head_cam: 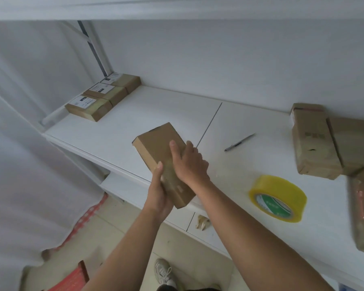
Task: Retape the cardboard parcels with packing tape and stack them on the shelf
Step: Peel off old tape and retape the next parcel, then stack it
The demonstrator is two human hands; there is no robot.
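White shelf (118, 131): held parcel (156, 148), pen (240, 142), tape roll (277, 197) nearby.

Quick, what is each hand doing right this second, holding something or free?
Left hand: holds the near end of the cardboard box, thumb on top.
Right hand: its grip wraps over the same box from the right side.

The held parcel (162, 160) at the middle of the frame is plain brown cardboard, matt and smooth, the tape roll (278, 198) at lower right is shiny yellow see-through plastic, and the shelf (166, 110) is smooth white board.
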